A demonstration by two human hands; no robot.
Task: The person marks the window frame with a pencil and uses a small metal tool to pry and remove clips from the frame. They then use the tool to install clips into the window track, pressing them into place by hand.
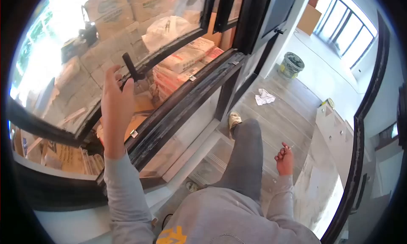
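Note:
My left hand (116, 100) is raised at the dark-framed window sash (169, 45), its fingers apart beside the black window handle (132, 68). Nothing shows in its grasp. The sash is swung away from the dark lower frame (182, 95), leaving a gap. My right hand (285, 159) hangs low over the wood-look floor, its fingers curled, with a small thin light item (289, 147) at the fingertips that I cannot identify.
Cardboard boxes (111, 11) and stacked bags (184, 55) are behind the window. A bucket (292, 65) and crumpled paper (265, 97) lie ahead on the floor. A dark-edged frame (360, 138) and a pale panel (335, 127) stand at the right.

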